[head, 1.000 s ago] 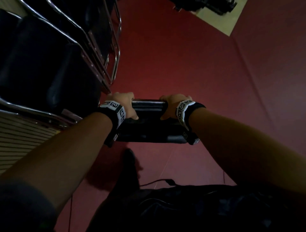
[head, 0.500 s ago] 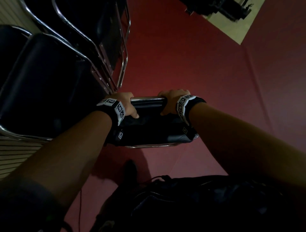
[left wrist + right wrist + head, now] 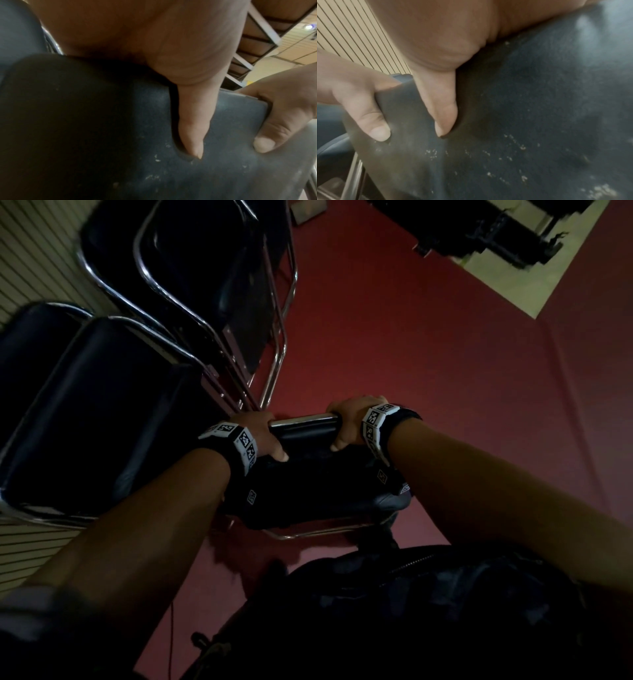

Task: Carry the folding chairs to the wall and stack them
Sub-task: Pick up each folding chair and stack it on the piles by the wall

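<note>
Left hand point(image 3: 255, 433) and right hand point(image 3: 349, 419) both grip the black padded folding chair point(image 3: 318, 491); lean it gently against the shiny-framed black chairs point(image 3: 102, 412).

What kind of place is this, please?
Probably a hall or meeting room. Folded chairs lean against a slatted wall, the floor has red carpet, and both hands carry another folding chair.

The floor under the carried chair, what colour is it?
Dark red floor, best in the head view.
</note>
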Action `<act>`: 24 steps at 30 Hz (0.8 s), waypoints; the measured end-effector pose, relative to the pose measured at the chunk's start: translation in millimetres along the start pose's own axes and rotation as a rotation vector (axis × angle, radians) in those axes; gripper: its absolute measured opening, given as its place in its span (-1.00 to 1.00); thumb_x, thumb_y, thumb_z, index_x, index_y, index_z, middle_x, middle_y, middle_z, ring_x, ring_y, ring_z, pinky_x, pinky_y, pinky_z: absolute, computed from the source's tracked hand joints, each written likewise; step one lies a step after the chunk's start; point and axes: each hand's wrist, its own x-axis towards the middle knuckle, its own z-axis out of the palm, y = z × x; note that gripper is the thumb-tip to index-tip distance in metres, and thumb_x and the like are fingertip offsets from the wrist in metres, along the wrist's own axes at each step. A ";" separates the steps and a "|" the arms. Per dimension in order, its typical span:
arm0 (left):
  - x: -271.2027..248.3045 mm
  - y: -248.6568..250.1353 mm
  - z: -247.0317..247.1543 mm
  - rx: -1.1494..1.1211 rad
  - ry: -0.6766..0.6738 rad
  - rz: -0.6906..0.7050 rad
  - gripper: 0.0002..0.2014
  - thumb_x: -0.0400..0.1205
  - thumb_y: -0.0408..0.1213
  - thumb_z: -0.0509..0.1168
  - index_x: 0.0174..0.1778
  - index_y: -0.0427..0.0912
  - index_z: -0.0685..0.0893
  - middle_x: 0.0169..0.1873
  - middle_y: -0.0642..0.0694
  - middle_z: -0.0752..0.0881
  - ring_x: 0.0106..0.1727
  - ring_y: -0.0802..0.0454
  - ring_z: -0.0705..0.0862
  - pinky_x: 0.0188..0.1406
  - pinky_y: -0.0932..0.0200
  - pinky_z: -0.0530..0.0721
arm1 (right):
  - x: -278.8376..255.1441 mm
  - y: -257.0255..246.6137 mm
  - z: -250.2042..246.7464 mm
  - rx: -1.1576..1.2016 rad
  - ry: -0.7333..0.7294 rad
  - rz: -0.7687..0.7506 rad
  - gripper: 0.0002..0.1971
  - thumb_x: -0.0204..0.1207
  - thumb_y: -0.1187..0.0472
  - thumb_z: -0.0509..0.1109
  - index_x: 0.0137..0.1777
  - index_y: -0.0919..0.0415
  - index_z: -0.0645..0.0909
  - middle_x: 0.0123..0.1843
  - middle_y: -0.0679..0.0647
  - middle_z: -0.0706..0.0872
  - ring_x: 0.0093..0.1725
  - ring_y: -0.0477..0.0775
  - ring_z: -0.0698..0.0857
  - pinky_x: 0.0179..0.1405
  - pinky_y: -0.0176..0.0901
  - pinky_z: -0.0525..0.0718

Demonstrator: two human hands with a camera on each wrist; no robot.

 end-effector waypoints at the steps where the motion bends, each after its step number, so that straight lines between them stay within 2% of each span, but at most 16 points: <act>1: 5.9 5.9 -1.9 -0.009 0.007 -0.015 -0.02 -0.07 0.20 0.75 0.36 0.23 0.68 0.18 0.11 0.77 0.16 -0.02 0.76 0.23 -0.07 0.79 | 7.2 5.9 -4.4 -0.010 0.007 -0.018 -0.23 0.26 -0.34 0.69 0.48 -0.25 0.55 0.34 -0.08 0.75 0.44 0.27 0.66 0.48 0.30 0.42; 3: 25.0 22.6 -4.7 -0.021 0.033 -0.054 -0.02 -0.03 0.13 0.79 0.39 0.17 0.69 0.21 0.07 0.77 0.19 -0.06 0.76 0.27 -0.07 0.78 | 25.4 25.4 -17.7 -0.021 0.017 -0.065 -0.29 0.28 -0.32 0.69 0.43 -0.22 0.59 0.28 -0.09 0.76 0.35 0.22 0.70 0.38 0.23 0.50; 6: 54.3 53.0 -8.5 -0.045 0.074 -0.086 0.01 -0.12 0.14 0.79 0.34 0.10 0.72 0.17 0.04 0.80 0.14 -0.04 0.78 0.22 -0.04 0.80 | 54.1 62.3 -36.1 0.028 -0.021 -0.133 -0.35 0.31 -0.24 0.72 0.38 -0.15 0.64 0.19 -0.07 0.79 0.19 0.15 0.76 0.12 0.02 0.68; 7: 63.6 69.4 -9.9 -0.027 0.077 -0.096 -0.07 -0.08 0.14 0.80 0.28 0.10 0.74 0.11 0.04 0.80 0.10 -0.02 0.78 0.19 -0.02 0.81 | 64.3 79.1 -42.7 0.054 -0.053 -0.154 -0.36 0.30 -0.21 0.74 0.37 -0.13 0.65 0.16 -0.05 0.80 0.16 0.15 0.77 0.09 0.00 0.73; 9: 80.0 103.9 -15.7 0.033 0.054 -0.117 -0.26 0.00 0.14 0.81 0.09 0.09 0.74 -0.03 0.07 0.79 -0.01 0.02 0.78 0.11 0.02 0.82 | 83.0 114.3 -54.2 0.078 -0.106 -0.184 -0.38 0.27 -0.20 0.77 0.31 -0.14 0.67 0.12 -0.05 0.81 0.13 0.16 0.80 0.14 0.10 0.81; 11: 99.9 146.3 -24.5 0.076 0.029 -0.135 -0.29 -0.05 0.21 0.78 -0.03 0.09 0.73 -0.13 0.10 0.79 -0.10 0.05 0.78 0.01 0.06 0.83 | 98.0 155.5 -70.0 0.100 -0.132 -0.216 -0.44 0.25 -0.23 0.77 0.22 -0.18 0.69 0.10 -0.08 0.82 0.12 0.15 0.81 0.15 0.13 0.83; 12: 110.1 167.0 -29.8 0.097 0.019 -0.145 -0.27 -0.11 0.26 0.75 -0.07 0.09 0.74 -0.15 0.11 0.79 -0.13 0.06 0.78 -0.03 0.07 0.83 | 105.0 175.1 -78.5 0.107 -0.135 -0.228 -0.40 0.26 -0.24 0.77 0.28 -0.17 0.69 0.16 -0.08 0.81 0.15 0.16 0.81 0.16 0.12 0.83; 14: 135.2 204.9 -42.5 0.141 0.010 -0.135 -0.25 -0.18 0.34 0.69 -0.11 0.09 0.75 -0.18 0.11 0.80 -0.16 0.06 0.79 -0.06 0.06 0.84 | 119.2 212.7 -95.7 0.096 -0.119 -0.241 -0.18 0.29 -0.27 0.74 0.55 -0.13 0.58 0.35 -0.03 0.75 0.27 0.19 0.75 0.25 0.11 0.78; 16: 156.0 243.9 -58.5 0.173 0.011 -0.113 -0.29 -0.12 0.33 0.67 -0.12 0.09 0.76 -0.20 0.11 0.81 -0.16 0.05 0.81 -0.05 0.03 0.85 | 135.3 247.8 -111.9 0.099 -0.084 -0.244 -0.03 0.27 -0.34 0.72 0.68 -0.09 0.48 0.48 0.01 0.70 0.34 0.22 0.72 0.32 0.12 0.76; 19: 187.0 293.6 -86.1 0.239 0.017 -0.076 -0.38 0.06 0.25 0.71 -0.05 0.09 0.71 -0.12 0.10 0.78 -0.09 0.04 0.78 0.01 0.03 0.82 | 161.0 293.7 -138.9 0.140 -0.058 -0.251 0.05 0.22 -0.39 0.72 0.71 -0.09 0.44 0.52 0.02 0.68 0.39 0.23 0.70 0.32 0.06 0.72; 21: 209.0 317.9 -105.1 0.264 0.030 -0.054 -0.36 0.09 0.26 0.70 -0.01 0.11 0.66 -0.09 0.11 0.74 -0.08 0.04 0.75 0.00 0.06 0.80 | 177.1 316.6 -162.2 0.160 -0.041 -0.248 0.03 0.24 -0.34 0.74 0.71 -0.08 0.46 0.50 0.04 0.68 0.40 0.24 0.70 0.24 0.00 0.71; 24: 239.9 344.7 -135.9 0.272 0.044 -0.038 -0.33 0.06 0.29 0.70 -0.01 0.10 0.67 -0.10 0.08 0.75 -0.08 0.02 0.76 0.00 0.03 0.82 | 201.1 336.9 -204.6 0.130 -0.008 -0.258 -0.03 0.28 -0.32 0.74 0.67 -0.04 0.49 0.44 0.08 0.72 0.35 0.25 0.71 0.23 0.08 0.74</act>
